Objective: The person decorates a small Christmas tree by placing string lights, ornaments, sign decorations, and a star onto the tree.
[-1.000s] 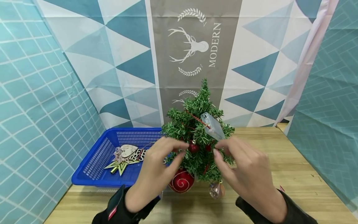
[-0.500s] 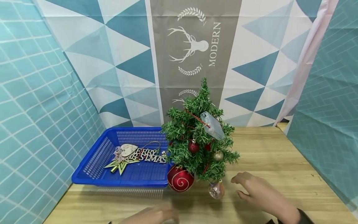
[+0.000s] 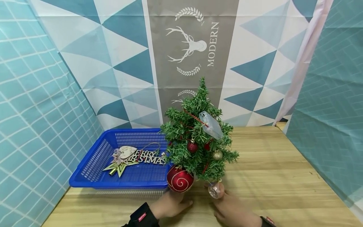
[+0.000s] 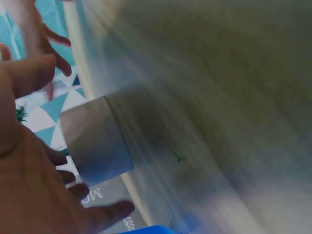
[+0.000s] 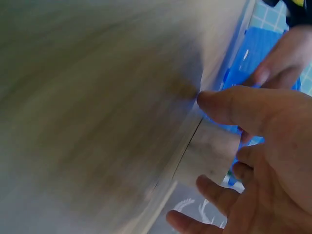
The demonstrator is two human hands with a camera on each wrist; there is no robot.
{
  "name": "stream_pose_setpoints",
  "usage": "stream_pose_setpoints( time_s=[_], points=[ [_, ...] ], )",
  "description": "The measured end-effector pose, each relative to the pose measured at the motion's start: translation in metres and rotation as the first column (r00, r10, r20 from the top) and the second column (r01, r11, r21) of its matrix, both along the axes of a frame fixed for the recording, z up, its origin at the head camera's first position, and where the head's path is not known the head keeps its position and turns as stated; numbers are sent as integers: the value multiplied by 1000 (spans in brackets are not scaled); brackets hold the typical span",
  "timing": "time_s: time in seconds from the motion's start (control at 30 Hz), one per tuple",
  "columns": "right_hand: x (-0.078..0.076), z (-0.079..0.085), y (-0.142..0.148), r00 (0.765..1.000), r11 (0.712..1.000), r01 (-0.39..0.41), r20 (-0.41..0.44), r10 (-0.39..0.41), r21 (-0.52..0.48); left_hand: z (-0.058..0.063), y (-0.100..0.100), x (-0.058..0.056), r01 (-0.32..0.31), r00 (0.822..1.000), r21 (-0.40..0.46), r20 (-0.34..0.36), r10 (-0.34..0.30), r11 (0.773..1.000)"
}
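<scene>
A small green Christmas tree [image 3: 195, 129] stands upright on the table. Hung on it are a large red swirl ball [image 3: 180, 179], a small dark red ball [image 3: 192, 147], a gold ball [image 3: 217, 154], a pinkish clear bauble [image 3: 216, 190] and a translucent box [image 3: 211, 125] with red cord. My left hand [image 3: 170, 205] is low beneath the swirl ball; my right hand [image 3: 233, 209] is behind the clear bauble. Both wrist views show the tree's block-like base [image 4: 95, 141] between the hands, fingers spread loosely beside it. Whether they touch it I cannot tell.
Left of the tree sits a blue plastic basket [image 3: 93, 184]. Inside lie a white heart [image 3: 127, 152], a yellow-green star [image 3: 120, 168] and a "Merry Christmas" sign [image 3: 150, 157]. Patterned cloth [image 3: 195, 47] hangs behind the wooden table [image 3: 272, 176].
Both hands have left the tree's front branches, where the gold ball came into view, and dropped down and then inward toward the tree's base. The head view has shifted slightly.
</scene>
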State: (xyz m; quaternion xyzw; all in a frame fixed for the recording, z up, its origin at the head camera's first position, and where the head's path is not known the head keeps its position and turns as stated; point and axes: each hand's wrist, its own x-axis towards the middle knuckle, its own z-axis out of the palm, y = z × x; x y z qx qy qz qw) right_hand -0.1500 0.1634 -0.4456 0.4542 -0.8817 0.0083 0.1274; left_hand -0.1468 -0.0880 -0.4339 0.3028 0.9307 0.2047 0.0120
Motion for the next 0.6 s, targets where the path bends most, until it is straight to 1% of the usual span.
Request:
stream_pose_setpoints(
  time_s=[0.03,0.07,0.13,0.17,0.2,0.23,0.27,0.3,0.33,0.37,0.4,0.43,0.47,0.5,0.53,0.6],
  points=[
    [0,-1,-4,998,999,-40,-40,39,-16,-1,0,-2,2,1000,11,12,-2,1000],
    [-1,-1,-9,996,997,-67,-64,64,-46,-1,-1,-4,8,1000,24,13,-8,1000],
    [0,-1,-17,991,991,-105,-85,99,-79,-2,0,-5,18,1000,40,-6,-18,999],
    [0,-1,-20,984,993,-114,-144,109,-27,-2,1,-6,30,1000,56,-12,-29,998],
    [1,0,-23,969,992,-117,-215,124,47,-3,1,-7,46,998,64,-42,-44,997],
    [2,1,-27,951,985,-97,-278,135,145,-3,2,-8,54,996,65,-73,-50,996],
    [2,3,-30,911,957,-74,-371,180,282,-2,3,-8,52,995,58,-87,-47,997],
    [3,5,-32,873,931,-63,-432,225,359,-2,4,-8,54,995,61,-92,-48,997],
    [3,5,-35,852,920,-56,-462,248,389,-2,4,-8,57,994,69,-101,-50,996],
    [3,5,-37,835,915,-53,-485,261,400,-2,4,-9,62,992,72,-111,-54,995],
    [3,5,-40,863,936,-52,-456,218,348,-2,4,-8,59,991,63,-121,-51,996],
    [2,5,-43,903,962,-57,-397,165,269,-1,4,-8,52,993,61,-105,-45,997],
    [2,3,-45,940,989,-70,-324,110,133,-1,4,-8,46,995,70,-92,-40,996],
    [2,1,-47,963,997,-72,-261,70,3,-2,3,-8,45,995,84,-89,-38,995],
    [2,-1,-50,973,996,-61,-226,44,-70,-2,3,-7,39,996,91,-87,-31,995],
    [3,-2,-53,977,993,-39,-211,14,-114,-2,2,-6,24,998,108,-63,-17,994]
  ],
)
